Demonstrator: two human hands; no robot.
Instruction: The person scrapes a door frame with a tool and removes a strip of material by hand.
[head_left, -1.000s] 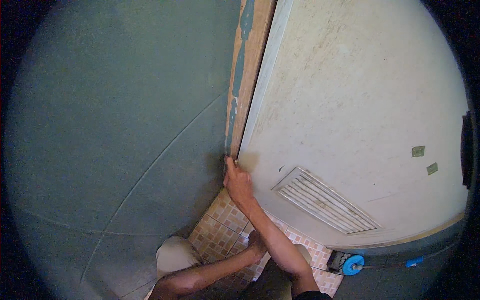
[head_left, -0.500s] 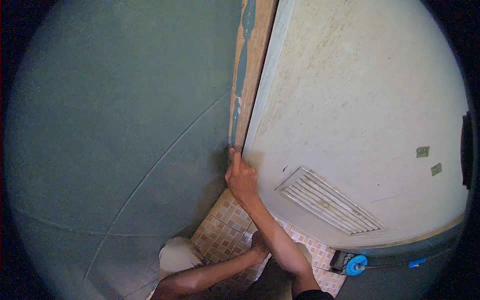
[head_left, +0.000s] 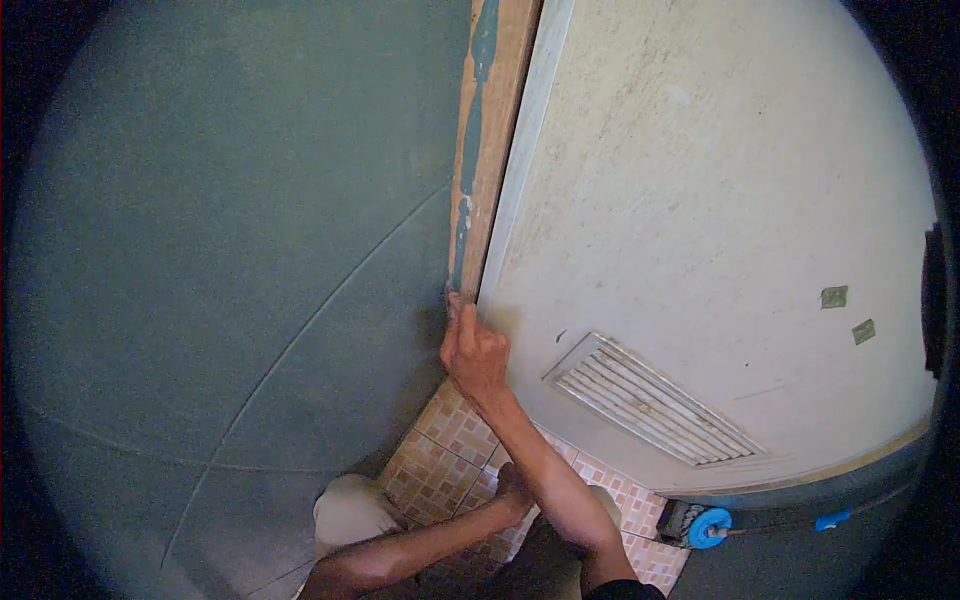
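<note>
My right hand [head_left: 475, 350] is raised to the left edge of a wooden door frame [head_left: 486, 160], where the wood meets a green wall [head_left: 250, 200]. Its fingers are pinched together at that edge, and whatever may be between them is too small to make out. Worn patches of green paint [head_left: 472, 135] run down the wood above the fingertips. Lower down, my left hand [head_left: 514, 495] is curled closed in front of my body. My right forearm partly covers it, so its contents are hidden.
Right of the frame stands a whitish door [head_left: 690, 180] with a slatted vent [head_left: 655, 402] and two small green patches [head_left: 834, 297]. Patterned tiles [head_left: 440, 450] cover the floor. A blue disc on a bar [head_left: 710, 528] lies at lower right. My knee [head_left: 355, 510] is near the wall.
The whole view has shifted slightly, with the frame and door now a little further left. My right hand stays at the frame's edge, its fingertips slightly shifted. My left hand looks unchanged.
</note>
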